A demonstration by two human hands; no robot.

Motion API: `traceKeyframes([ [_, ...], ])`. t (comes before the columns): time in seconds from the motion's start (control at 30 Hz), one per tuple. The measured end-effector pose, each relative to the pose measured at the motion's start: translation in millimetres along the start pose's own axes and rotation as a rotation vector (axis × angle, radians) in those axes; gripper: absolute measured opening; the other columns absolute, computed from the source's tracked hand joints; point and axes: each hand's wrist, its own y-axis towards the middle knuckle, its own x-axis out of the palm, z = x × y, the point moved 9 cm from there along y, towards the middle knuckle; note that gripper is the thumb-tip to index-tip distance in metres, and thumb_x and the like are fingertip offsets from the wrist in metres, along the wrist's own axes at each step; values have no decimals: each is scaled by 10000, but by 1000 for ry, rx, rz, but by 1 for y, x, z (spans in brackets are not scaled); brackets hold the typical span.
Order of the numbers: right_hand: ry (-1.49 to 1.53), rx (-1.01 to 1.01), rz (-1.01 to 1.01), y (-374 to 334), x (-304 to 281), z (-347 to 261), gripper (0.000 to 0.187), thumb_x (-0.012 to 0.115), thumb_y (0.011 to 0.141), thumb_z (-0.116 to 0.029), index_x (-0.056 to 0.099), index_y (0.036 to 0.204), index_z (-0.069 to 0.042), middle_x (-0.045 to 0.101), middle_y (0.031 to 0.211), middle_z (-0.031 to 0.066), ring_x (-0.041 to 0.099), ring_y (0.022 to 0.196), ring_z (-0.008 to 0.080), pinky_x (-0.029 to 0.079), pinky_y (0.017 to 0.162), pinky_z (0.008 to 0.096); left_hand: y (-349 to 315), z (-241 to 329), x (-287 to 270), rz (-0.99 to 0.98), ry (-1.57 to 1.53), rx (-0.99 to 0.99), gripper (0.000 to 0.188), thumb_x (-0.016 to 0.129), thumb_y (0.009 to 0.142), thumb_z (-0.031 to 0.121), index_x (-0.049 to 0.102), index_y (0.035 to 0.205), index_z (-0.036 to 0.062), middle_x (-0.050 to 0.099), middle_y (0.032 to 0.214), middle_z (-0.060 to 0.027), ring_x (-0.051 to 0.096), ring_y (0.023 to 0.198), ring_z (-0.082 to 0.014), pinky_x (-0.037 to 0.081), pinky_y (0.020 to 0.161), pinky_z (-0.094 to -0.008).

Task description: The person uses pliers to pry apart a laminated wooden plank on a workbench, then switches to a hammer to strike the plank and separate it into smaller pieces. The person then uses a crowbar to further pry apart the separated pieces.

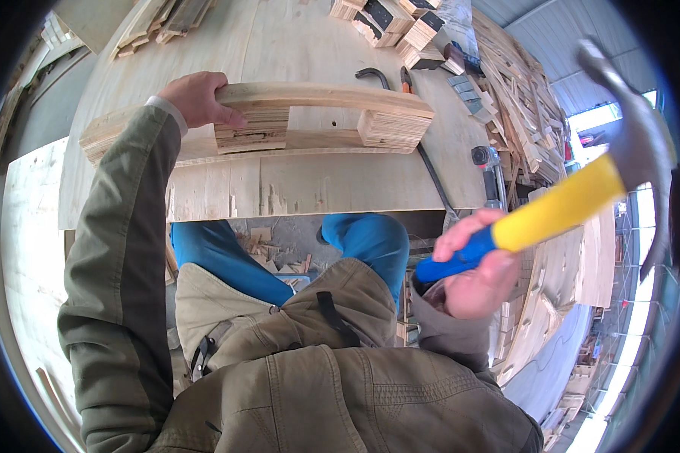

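Observation:
My left hand [196, 100] is closed around the upper slat [332, 97] of a wooden piece that lies crosswise near the table's front edge. Its thumb presses on a plywood block [257, 130] set between that slat and a lower board [321, 141]. Another plywood block [393, 130] sits between them at the right end; the left end is partly behind my forearm. Off to the right, my right hand [480, 279] grips a claw hammer [559, 211] by its blue and yellow handle. The hammer is raised, its metal head up and to the right, slightly blurred.
The plywood table [272, 45] carries loose slats [166, 23] at far left and stacked blocks [419, 53] at the back. A hooked pry bar [434, 177] lies partly under the wooden piece. A power tool [485, 156] lies at right, near heaped offcuts [517, 98].

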Motion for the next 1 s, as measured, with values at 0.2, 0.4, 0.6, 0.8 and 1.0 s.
traceKeyframes([
  [0.2,-391,938,-182,-64,8,163,322,553,1140,-337,583,1038,-33,608,731,24,565,528,105,464,473,283,-4,2,0,-5,47,2,695,948,689,564,746,1082,28,762,988,-162,724,969,-347,542,901,-459],
  [0.4,-292,907,-168,-76,-4,167,313,563,1138,-352,602,1076,-47,599,737,11,552,546,84,472,481,268,-6,10,-3,-7,66,2,675,949,694,540,740,1086,32,759,994,-158,723,978,-351,541,903,-466],
  [0.6,-255,885,-172,-68,-3,148,370,524,1154,-366,612,1200,-10,604,788,34,549,587,94,470,518,273,-10,7,-3,0,51,1,691,953,685,548,741,1088,29,760,989,-160,725,983,-354,543,906,-461],
  [0.8,-150,683,-95,-34,-4,107,392,527,1155,-393,586,1229,-12,617,835,47,553,600,79,455,521,248,-3,5,-2,18,22,28,650,957,658,482,698,1029,15,714,922,-167,690,917,-354,509,842,-446],
  [1.0,-76,358,-53,-13,3,61,464,506,1153,-418,581,1253,28,615,839,76,553,650,121,458,558,266,-1,2,-1,-4,28,23,679,961,666,520,733,1064,19,747,954,-170,716,947,-355,536,881,-453],
])
